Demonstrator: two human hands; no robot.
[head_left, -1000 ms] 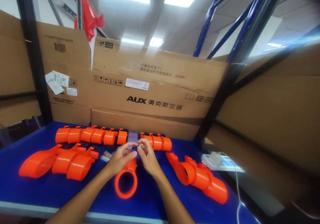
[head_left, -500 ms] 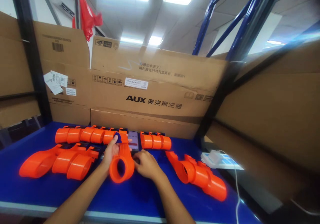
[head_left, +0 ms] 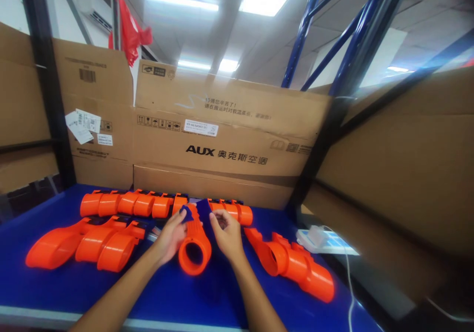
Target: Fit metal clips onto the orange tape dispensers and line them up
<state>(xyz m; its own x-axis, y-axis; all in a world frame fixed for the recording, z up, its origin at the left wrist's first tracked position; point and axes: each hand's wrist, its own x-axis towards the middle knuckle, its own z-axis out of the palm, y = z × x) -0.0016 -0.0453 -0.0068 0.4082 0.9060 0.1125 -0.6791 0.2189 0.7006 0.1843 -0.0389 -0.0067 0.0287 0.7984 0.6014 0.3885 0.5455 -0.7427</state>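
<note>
An orange plastic part with a round ring (head_left: 206,258) at its lower end and a ribbed neck is held upright in front of me. My left hand (head_left: 171,238) is closed on the part's upper left side, where a small dark blue piece shows by the thumb. Between the thumb and fingers of my right hand (head_left: 228,234) is a dark blue strip (head_left: 204,211) beside the top of the neck. Whether the two blue pieces are one strip, I cannot tell.
Similar orange ring parts (head_left: 126,204) with dark tops stand in a back row on the blue table (head_left: 155,300). More orange parts (head_left: 114,250) lie front left, and another group (head_left: 296,263) lies right. A white power strip (head_left: 328,240) with a cable sits at the right edge. Cardboard panels (head_left: 166,146) enclose the back.
My right hand has risen from the table beside the ring to the neck's top, now with a blue strip in its fingers. The orange part has moved slightly right.
</note>
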